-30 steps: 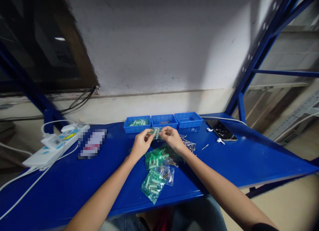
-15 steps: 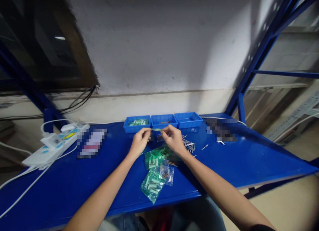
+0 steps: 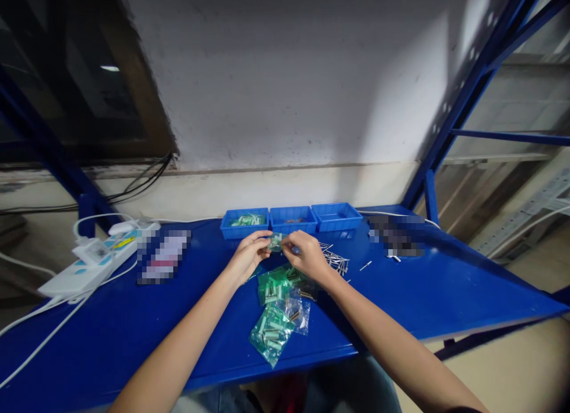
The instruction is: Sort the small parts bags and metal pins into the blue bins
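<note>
Green and silver on our glossy blue table [image 3: 427, 294]
We see a small green plastic packet [image 3: 275, 241], larger green plastic bags [image 3: 267, 280] showing mint-white tubes [image 3: 271, 335], a clear plastic bag [image 3: 305, 319] with brownish rods [image 3: 294, 315], slender silver pins [image 3: 337, 260], three blue rectangular plastic trays [image 3: 341, 225], a white power strip [image 3: 66, 285] marked light blue and yellow.

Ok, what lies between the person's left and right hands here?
In the head view, a small greenish bag lies between them, at the fingertips of both left hand and right hand.
</note>
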### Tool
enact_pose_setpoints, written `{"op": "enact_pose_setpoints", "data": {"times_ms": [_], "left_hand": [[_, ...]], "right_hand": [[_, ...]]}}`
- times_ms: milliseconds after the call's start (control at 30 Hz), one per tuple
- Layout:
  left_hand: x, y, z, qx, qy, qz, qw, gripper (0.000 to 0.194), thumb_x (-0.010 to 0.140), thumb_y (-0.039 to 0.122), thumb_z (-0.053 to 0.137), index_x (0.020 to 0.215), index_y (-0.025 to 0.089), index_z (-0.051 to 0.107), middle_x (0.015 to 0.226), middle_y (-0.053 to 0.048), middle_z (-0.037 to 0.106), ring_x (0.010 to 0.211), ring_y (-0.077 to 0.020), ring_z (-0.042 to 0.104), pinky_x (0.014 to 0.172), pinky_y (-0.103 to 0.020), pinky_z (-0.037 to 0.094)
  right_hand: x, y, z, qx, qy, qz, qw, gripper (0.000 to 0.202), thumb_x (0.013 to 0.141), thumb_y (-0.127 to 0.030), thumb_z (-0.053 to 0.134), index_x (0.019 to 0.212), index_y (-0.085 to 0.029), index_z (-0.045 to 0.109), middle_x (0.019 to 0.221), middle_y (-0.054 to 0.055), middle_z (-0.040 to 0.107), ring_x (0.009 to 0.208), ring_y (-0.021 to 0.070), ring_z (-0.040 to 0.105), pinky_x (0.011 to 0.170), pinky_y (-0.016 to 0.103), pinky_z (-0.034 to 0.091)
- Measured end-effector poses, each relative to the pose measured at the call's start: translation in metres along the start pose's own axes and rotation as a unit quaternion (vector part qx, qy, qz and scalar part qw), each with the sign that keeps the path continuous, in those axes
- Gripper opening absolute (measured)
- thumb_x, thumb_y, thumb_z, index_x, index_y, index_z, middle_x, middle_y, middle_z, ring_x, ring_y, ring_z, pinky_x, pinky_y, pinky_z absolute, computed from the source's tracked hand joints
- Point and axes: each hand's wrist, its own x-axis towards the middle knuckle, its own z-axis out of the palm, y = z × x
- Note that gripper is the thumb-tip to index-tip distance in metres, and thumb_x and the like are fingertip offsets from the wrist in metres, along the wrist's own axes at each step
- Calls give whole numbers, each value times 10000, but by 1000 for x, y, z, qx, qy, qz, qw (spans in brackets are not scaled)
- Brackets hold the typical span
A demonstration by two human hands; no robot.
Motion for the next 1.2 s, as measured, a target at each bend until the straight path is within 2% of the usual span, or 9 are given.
{"op": "enact_pose_setpoints", "data": {"times_ms": [133, 333, 633, 900, 1033, 1200], "left_hand": [[1, 1, -1, -10, 22, -27, 999, 147, 690, 64, 619, 815, 114, 679, 646, -14, 642, 489, -56, 546, 500, -168, 446], [3, 2, -4, -16, 30, -33, 999, 154, 677, 41, 600, 774, 80, 713, 655, -44, 664, 476, -51, 536, 486, -156, 443], [4, 4, -6, 19, 34, -22, 999, 139, 656, 80, 626, 757, 81, 721, 661, -55, 671, 508, -66, 546, 477, -161, 422], [4, 3, -6, 21, 28, -25, 999, 140, 639, 98, 648, 758, 88, 722, 667, -60, 671, 518, -71, 538, 501, -184, 421], [5, 6, -11, 27, 49, -4, 998, 141, 632, 105, 658, 758, 91, 718, 680, -56, 666, 505, -64, 526, 503, -192, 424], [12, 21, -22, 59, 126, 107, 985, 196, 627, 188, 701, 809, 114, 705, 696, -24, 648, 555, -75, 550, 548, -195, 447]], "right_hand": [[0, -2, -1, -20, -21, -28, 999, 110, 831, -150, 505, 777, -202, 585, 644, 6, 584, 628, 145, 503, 616, 247, 377], [-1, -5, 2, -35, -14, -42, 998, 121, 865, -179, 487, 787, -197, 577, 676, 22, 601, 646, 150, 510, 616, 253, 370], [0, -7, 1, -66, -39, -37, 996, 113, 847, -149, 494, 774, -200, 563, 673, 10, 619, 636, 146, 514, 610, 247, 356], [-2, -5, 3, -30, -39, -3, 999, 95, 822, -143, 492, 770, -205, 541, 690, 12, 583, 653, 145, 520, 608, 239, 369], [-1, -6, 2, 12, -2, 24, 1000, 88, 788, -144, 494, 739, -214, 471, 676, 0, 532, 645, 146, 490, 619, 249, 371], [1, -4, -1, 90, 105, 79, 987, 208, 706, -92, 443, 778, -234, 310, 679, -41, 356, 562, 119, 363, 561, 241, 329]]}}
